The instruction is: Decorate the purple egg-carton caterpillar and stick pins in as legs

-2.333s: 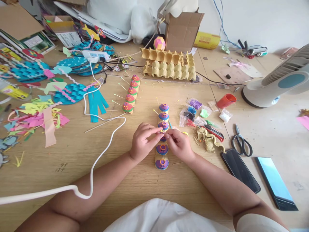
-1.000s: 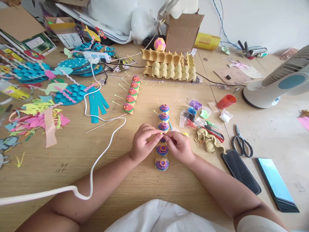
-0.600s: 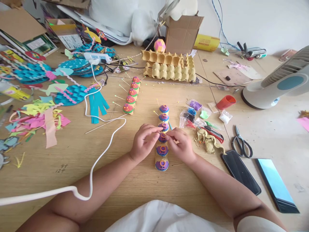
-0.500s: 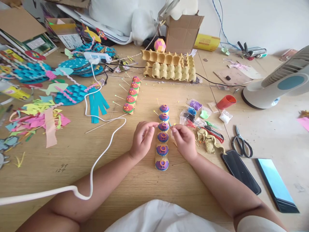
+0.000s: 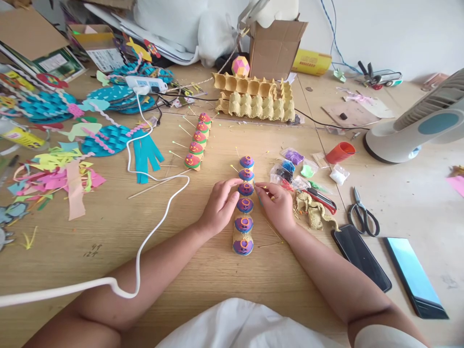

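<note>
A row of purple and blue egg-carton cups (image 5: pixel 245 224) with orange rings and small drawn faces runs away from me in front of my body. My left hand (image 5: pixel 219 205) is at its left side, index finger and thumb apart, fingertips at the third cup from the far end. On the opposite side, my right hand (image 5: pixel 277 205) pinches a thin yellow-tipped stick (image 5: pixel 265 187) pointing at that cup; whether its end has gone in is hard to see. Similar yellow-tipped sticks (image 5: pixel 234 168) stand out from the left of the two farthest cups.
A red and green cup row (image 5: pixel 196 148) with pale-tipped sticks lies farther left. To the right are clay packets (image 5: pixel 288 166), a box cutter (image 5: pixel 321 199), scissors (image 5: pixel 362 212) and phones (image 5: pixel 362 258). A white cable (image 5: pixel 159 229) crosses on the left; egg cartons (image 5: pixel 259 106) are behind.
My left hand has moved right, against the cup row, and its thumb and index finger have spread. My right hand has shifted slightly left, bringing the stick closer to the third cup.
</note>
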Tool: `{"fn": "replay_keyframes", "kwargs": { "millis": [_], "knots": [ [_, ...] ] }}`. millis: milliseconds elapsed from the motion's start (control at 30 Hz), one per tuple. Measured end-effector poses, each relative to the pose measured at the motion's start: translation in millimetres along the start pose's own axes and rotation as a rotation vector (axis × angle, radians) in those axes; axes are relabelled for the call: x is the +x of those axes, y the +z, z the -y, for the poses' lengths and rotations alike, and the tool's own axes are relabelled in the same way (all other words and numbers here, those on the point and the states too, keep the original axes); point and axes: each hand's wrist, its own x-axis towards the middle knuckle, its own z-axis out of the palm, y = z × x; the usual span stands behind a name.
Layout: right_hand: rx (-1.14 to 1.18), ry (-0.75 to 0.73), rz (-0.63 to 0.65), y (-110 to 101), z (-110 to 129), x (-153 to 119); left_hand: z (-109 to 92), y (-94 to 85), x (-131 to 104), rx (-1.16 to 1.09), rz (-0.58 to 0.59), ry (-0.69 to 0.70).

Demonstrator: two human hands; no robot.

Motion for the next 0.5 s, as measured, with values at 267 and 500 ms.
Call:
{"fn": "replay_keyframes", "kwargs": {
  "millis": [267,500],
  "knots": [
    [-0.045,0.001,-0.046,-0.8,0.5,1.4,-3.2,-1.1,0.1,0.015,-0.017,-0.014],
    [-0.06,0.023,-0.024,0.3,1.2,0.7,-2.6,0.3,0.5,-0.027,-0.012,-0.026]
  ]
}}
